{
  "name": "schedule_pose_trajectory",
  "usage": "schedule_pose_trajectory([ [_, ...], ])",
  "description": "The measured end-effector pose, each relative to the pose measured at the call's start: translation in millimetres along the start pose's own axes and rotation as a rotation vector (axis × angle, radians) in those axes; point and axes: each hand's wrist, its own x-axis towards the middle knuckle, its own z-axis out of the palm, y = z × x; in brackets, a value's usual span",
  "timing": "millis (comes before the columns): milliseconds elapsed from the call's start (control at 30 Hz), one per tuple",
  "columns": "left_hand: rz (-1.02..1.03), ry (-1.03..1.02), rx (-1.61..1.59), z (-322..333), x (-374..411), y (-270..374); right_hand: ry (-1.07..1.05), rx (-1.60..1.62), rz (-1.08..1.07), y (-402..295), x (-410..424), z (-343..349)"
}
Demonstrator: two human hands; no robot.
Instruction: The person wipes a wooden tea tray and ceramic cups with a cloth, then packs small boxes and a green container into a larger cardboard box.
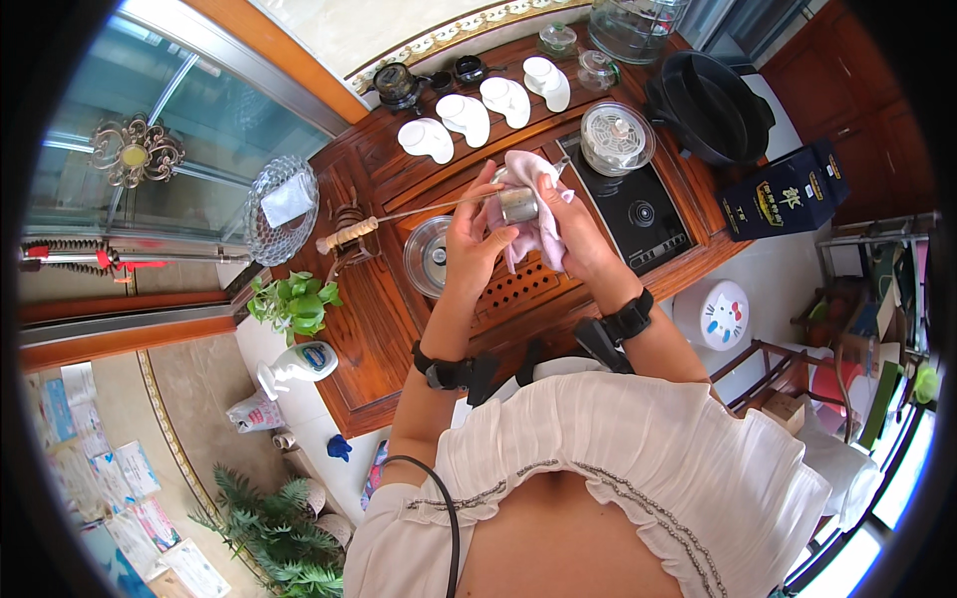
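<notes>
My left hand (475,243) holds a small shiny metal cup (518,205) over the wooden tea table (355,366). My right hand (576,224) grips a pale pink cloth (542,176), which wraps around the cup's far side. A thin rod (426,207) with a pale, ridged grip (351,234) extends leftwards from the cup; where it joins is hidden by my left fingers. Below my left hand sits a round glass lid or bowl (425,258) with a knob, partly covered. A slotted drain panel (523,288) shows under my wrists.
Four-lobed white cup sets (426,140) line the back, beside a dark teapot (396,84). A glass pot (617,138) stands on the black induction cooker (641,213). A large black pan (710,108) and a dark blue box (781,190) are rightward. A spray bottle (310,361) and plant (295,303) edge the left.
</notes>
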Motion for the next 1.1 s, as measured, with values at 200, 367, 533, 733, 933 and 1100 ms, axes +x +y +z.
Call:
schedule_pose_trajectory([
  [200, -0.023, -0.013, -0.014, 0, -5, 3, 0.193, 0.075, 0.127, 28, 18, -26],
  [367, 0.039, 0.049, -0.104, -4, -4, -2, 0.041, 0.321, 0.334, 26, 13, -16],
  [533, 0.032, 0.206, -0.062, -9, 6, 18, -0.019, 0.397, 0.151, 15, 5, -20],
  [733, 0.087, 0.104, -0.062, -16, 4, 28, -0.05, 0.524, 0.155, -2, 4, -16],
  [933, 0.077, 0.043, 0.122, -5, 8, 20, -0.062, 0.448, 0.173, 6, 9, -8],
  [1100, 0.122, 0.065, 0.284, -6, 10, 23, 0.025, 0.387, 0.211, 7, 6, -5],
])
